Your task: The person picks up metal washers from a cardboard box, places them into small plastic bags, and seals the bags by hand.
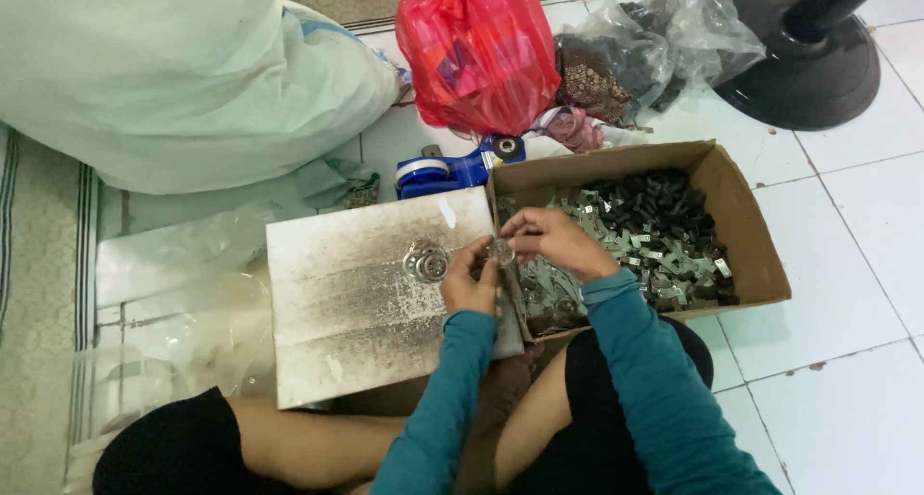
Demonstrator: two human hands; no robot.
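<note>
Over a smudged grey metal plate point(356, 303): both hands meet on one small part.
We see left hand point(469, 281) and right hand point(553, 240) fingertips pinching a small round shiny metal piece point(500, 253) beside a brown cardboard box point(751, 235) of dark and silvery parts.

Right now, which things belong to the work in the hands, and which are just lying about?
In use:
left hand
right hand
small metal ring held between both hands
cardboard box of metal and black parts
grey board
metal piece on the board

Lying about:
red plastic bag
blue tape dispenser
clear bags
white sack
black fan base
</note>
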